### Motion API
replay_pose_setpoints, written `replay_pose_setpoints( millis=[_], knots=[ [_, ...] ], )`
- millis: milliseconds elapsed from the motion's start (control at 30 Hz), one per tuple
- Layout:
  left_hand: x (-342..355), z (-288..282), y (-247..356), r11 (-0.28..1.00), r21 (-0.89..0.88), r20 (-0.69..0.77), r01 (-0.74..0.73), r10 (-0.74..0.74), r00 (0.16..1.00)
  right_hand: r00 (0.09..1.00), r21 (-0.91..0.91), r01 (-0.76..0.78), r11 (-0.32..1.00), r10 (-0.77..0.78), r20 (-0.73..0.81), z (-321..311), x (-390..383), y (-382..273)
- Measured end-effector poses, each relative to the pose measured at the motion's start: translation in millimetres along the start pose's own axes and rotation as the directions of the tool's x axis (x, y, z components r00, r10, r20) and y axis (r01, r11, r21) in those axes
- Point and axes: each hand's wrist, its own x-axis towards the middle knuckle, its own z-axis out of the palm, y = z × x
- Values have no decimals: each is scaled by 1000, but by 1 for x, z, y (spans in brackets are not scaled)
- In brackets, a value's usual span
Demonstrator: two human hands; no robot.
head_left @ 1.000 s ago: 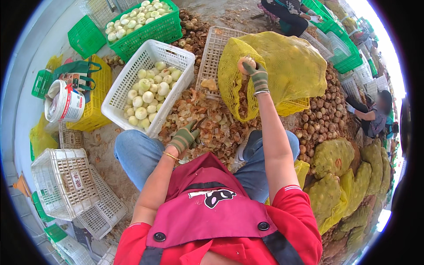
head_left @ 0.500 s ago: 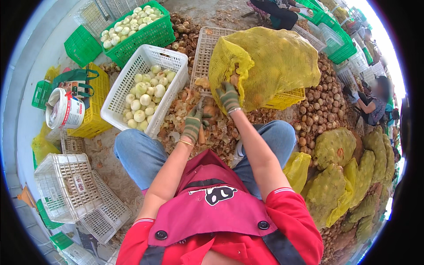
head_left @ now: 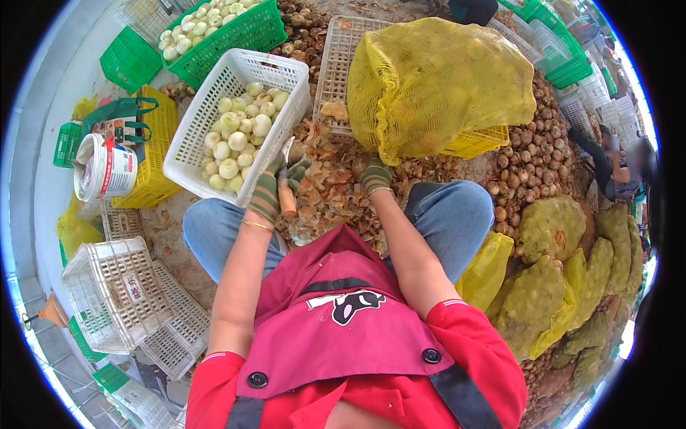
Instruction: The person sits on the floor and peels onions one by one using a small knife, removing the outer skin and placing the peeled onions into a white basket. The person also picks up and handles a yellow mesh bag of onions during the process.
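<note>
My left hand (head_left: 270, 194), in a green striped glove, is closed round a small knife with a wooden handle (head_left: 286, 199). Its blade points away from me, beside the near right side of a white crate (head_left: 187, 151) holding peeled onions (head_left: 229, 169). My right hand (head_left: 376, 179), gloved alike, is at the lower hanging end of a yellow net bag (head_left: 443, 86); its fingers are largely hidden, so its grip does not show. The bulging bag rests over a yellow crate (head_left: 477, 141). Loose onion skins (head_left: 332, 189) lie between my hands.
A green crate of peeled onions (head_left: 214, 53) stands far left. Unpeeled onions (head_left: 529, 161) cover the floor at right, beside full net bags (head_left: 532, 300). Stacked white crates (head_left: 114, 297) and a white bucket (head_left: 107, 170) are on the left. Another person (head_left: 622, 171) sits far right.
My left hand has moved left with the knife, toward the white crate. My right hand has come back toward me from the bag's opening, whose netting now hangs lower.
</note>
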Motion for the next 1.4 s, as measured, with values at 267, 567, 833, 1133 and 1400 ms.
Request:
replay_pose_setpoints(
  millis=[267, 567, 833, 1133, 1400],
  knots=[
    [7, -7, -31, 975, -40, 52, 218, -216, 975, 981, -187, 122, 975, -148, -129, 23, -5, 4],
    [1, 17, -38, 866, 498, -202, 36, 76, 976, 969, 342, 248, 906, -236, -78, 19, -22, 14],
    [-9, 32, -70, 411, 826, 159, -385, 486, 859, 728, 893, -394, -218, -667, 158, -59, -110, -4],
    [-55, 54, -95, -52, 937, 329, -346, 471, 819, 747, 976, -128, -174, -664, -21, -64, -168, 10],
    [-77, 58, -105, -205, 859, 506, -470, 486, 713, 745, 990, 87, -115, -652, -141, -76, -191, 17]
  ],
)
